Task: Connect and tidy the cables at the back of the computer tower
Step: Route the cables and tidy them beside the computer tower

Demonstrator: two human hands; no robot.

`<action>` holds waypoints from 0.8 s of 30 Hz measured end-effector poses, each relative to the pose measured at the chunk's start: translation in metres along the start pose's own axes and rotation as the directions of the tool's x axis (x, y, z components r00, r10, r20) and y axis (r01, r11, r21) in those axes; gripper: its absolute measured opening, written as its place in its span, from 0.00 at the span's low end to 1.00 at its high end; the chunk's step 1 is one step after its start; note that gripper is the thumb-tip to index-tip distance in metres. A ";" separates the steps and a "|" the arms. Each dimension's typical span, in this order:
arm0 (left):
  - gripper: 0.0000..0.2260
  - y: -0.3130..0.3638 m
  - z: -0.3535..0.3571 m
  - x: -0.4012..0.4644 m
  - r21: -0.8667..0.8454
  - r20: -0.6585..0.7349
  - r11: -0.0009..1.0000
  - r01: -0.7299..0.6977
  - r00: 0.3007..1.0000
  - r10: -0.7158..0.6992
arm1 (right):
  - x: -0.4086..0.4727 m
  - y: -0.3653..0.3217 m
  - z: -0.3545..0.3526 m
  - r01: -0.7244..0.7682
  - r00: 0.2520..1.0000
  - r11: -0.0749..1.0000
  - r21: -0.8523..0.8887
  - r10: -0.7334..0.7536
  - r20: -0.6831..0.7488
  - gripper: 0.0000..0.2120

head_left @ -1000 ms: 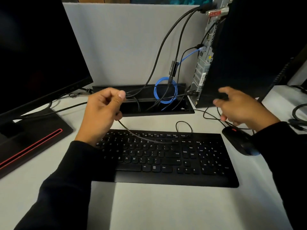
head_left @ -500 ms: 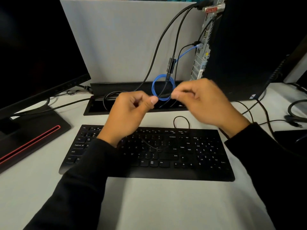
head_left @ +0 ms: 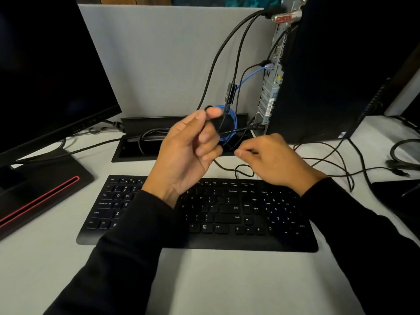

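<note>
Gathering slack, a person's left hand [head_left: 188, 146] is raised above the black full-size keyboard [head_left: 200, 214], thumb and curled fingers pinching a loop of thin black cable [head_left: 229, 169], seemingly to coil it. The right hand [head_left: 270, 162] sits lower, fingertips pinching the same cable near the desk's black cable tray [head_left: 136, 153], likely feeding it along. Behind them, the black computer tower [head_left: 329, 71] stands upright on the white desk [head_left: 204, 280], its rear ports carrying black leads and a coiled blue network cable [head_left: 234, 123].
</note>
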State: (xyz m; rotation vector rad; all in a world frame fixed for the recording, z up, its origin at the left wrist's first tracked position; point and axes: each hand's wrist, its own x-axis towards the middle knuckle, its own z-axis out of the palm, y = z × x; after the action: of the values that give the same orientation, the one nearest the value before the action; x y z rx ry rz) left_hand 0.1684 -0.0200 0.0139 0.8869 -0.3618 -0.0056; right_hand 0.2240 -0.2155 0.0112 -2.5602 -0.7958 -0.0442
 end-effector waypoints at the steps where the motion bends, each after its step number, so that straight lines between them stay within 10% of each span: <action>1: 0.12 0.000 0.003 0.004 0.071 -0.023 0.997 -0.027 0.999 0.029 | 0.000 -0.005 -0.001 0.042 0.999 0.999 -0.018 -0.042 0.021 0.15; 6: 0.11 -0.015 0.019 0.016 0.619 -0.096 0.779 -0.105 0.973 0.208 | -0.001 -0.021 -0.015 0.148 0.989 0.976 -0.161 -0.141 0.054 0.11; 14: 0.11 -0.030 0.014 0.011 0.882 -0.018 0.467 -0.070 0.983 0.182 | -0.004 -0.026 -0.034 0.245 0.966 0.954 -0.174 -0.255 -0.039 0.11; 20: 0.15 -0.025 0.011 0.011 0.515 -0.131 0.836 0.189 0.981 -0.141 | -0.002 -0.007 -0.041 0.244 0.903 0.965 0.097 -0.190 -0.386 0.09; 24: 0.17 -0.025 0.011 0.009 0.298 -0.150 0.901 0.316 0.947 -0.283 | -0.003 0.005 -0.031 0.080 0.989 0.862 0.501 -0.008 -0.144 0.08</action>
State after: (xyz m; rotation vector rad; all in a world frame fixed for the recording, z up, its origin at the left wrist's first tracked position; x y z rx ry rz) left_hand 0.1769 -0.0458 0.0036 1.2540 -0.1252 -0.1904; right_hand 0.2270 -0.2342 0.0364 -2.0155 -0.7015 -0.0217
